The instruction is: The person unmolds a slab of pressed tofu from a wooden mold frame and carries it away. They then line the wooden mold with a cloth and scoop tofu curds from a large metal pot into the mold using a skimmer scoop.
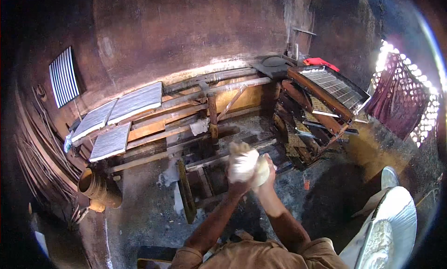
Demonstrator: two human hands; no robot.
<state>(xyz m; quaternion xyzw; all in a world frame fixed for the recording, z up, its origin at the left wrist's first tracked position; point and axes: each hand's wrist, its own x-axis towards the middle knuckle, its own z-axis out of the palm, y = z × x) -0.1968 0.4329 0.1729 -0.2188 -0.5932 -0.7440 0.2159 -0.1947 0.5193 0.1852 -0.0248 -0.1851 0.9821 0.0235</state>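
Note:
A pale, rounded lump (262, 171), perhaps dough, is held between my two hands in front of my body, above the dark floor. My left hand (236, 178) presses on its left side, its fingers smeared by motion and partly lost in a bright white blur. On the other side my right hand (268, 169) is wrapped round the lump. Both forearms reach up from the brown shirt at the bottom.
Flat grey-white slabs (136, 102) lie on a wooden rack (186, 101) at the left. Stacked trays (333, 88) stand at the right. A brown bucket (100, 188) is at the lower left, a white-filled container (396, 231) at the lower right.

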